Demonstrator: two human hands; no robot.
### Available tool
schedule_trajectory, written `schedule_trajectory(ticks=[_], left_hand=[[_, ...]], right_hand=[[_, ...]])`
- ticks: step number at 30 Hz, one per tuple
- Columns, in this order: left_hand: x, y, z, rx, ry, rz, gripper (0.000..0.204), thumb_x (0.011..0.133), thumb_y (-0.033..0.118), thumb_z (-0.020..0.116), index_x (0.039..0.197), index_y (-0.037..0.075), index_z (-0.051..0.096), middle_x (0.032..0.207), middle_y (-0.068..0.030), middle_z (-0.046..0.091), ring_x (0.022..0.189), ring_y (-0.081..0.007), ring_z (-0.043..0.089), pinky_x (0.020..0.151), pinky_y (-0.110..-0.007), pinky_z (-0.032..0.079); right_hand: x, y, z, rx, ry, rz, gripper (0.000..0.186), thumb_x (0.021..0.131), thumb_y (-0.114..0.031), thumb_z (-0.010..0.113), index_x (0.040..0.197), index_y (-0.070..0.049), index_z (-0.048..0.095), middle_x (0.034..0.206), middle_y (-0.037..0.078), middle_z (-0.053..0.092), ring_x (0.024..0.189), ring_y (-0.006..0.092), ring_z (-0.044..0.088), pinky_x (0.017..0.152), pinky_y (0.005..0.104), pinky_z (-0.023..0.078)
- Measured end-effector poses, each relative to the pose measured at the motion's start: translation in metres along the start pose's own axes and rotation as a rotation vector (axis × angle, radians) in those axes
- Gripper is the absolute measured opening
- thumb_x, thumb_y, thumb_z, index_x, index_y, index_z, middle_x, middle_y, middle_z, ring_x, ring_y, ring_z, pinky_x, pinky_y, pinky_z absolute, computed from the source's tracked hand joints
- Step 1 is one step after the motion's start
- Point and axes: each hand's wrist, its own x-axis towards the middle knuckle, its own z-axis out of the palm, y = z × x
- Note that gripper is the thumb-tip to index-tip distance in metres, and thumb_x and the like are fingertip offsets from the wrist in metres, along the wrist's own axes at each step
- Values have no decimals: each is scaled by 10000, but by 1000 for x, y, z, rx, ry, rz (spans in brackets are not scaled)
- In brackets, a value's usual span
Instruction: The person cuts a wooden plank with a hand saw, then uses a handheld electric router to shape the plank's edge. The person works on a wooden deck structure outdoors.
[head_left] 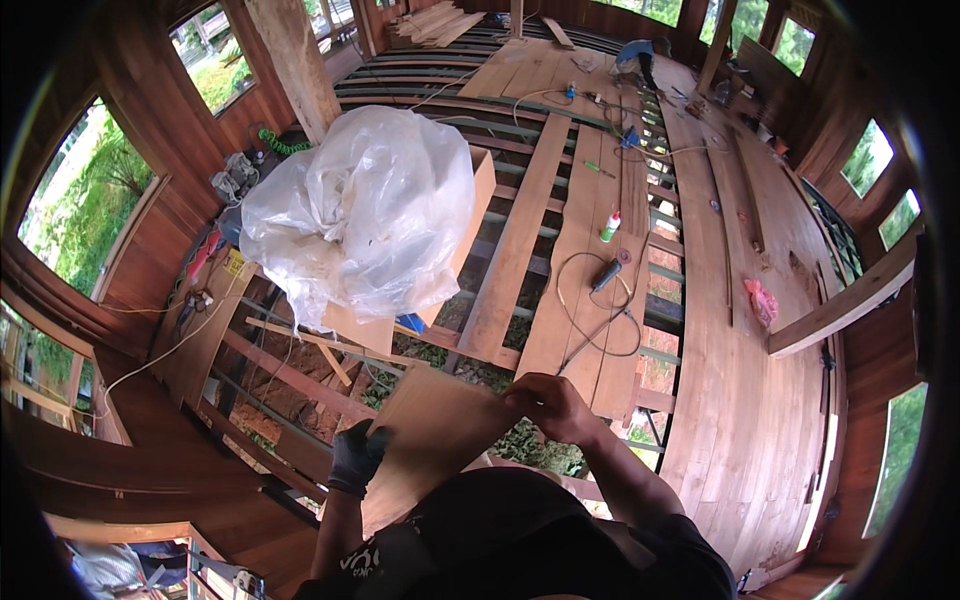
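A wide, light-brown wooden board (440, 420) is tilted in front of my body, its near part running down beside my dark shirt. My left hand (357, 456), in a dark glove, grips the board's left edge. My bare right hand (553, 406) is closed at its far right corner, the fingertips partly hidden. Just beyond the board, a large crumpled sheet of clear plastic (370, 215) covers cardboard or a box (482, 190).
Open joists (500, 150) with soil and plants below lie ahead. On the laid planks (590, 250) are an angle grinder (607, 274) with a looped cord, a green-and-white bottle (611, 227) and a pink bag (761, 302). Another person (640, 62) crouches at the far end. A post (290, 60) stands left.
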Motion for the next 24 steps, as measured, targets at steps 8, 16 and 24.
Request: schedule_trajectory(ticks=[8, 16, 24], left_hand=[[99, 19, 29, 112, -152, 113, 420, 910, 478, 735, 877, 59, 728, 680, -142, 690, 665, -305, 724, 613, -420, 554], [181, 23, 87, 224, 50, 536, 348, 898, 393, 755, 850, 49, 723, 693, -174, 657, 672, -367, 684, 622, -452, 537], [299, 96, 154, 290, -43, 423, 428, 865, 455, 768, 905, 30, 728, 690, -176, 649, 706, -417, 663, 677, -499, 546]], right_hand=[[45, -16, -30, -240, 120, 113, 208, 968, -166, 706, 1114, -17, 722, 956, 160, 736, 885, 262, 727, 778, 377, 559], [100, 2, -82, -162, 251, 109, 254, 974, -167, 700, 1181, -19, 698, 1022, 172, 749, 963, 262, 741, 831, 364, 566], [188, 44, -212, -107, 253, -26, 306, 972, -153, 712, 1228, 14, 685, 1092, 143, 751, 1041, 160, 699, 935, 320, 542]])
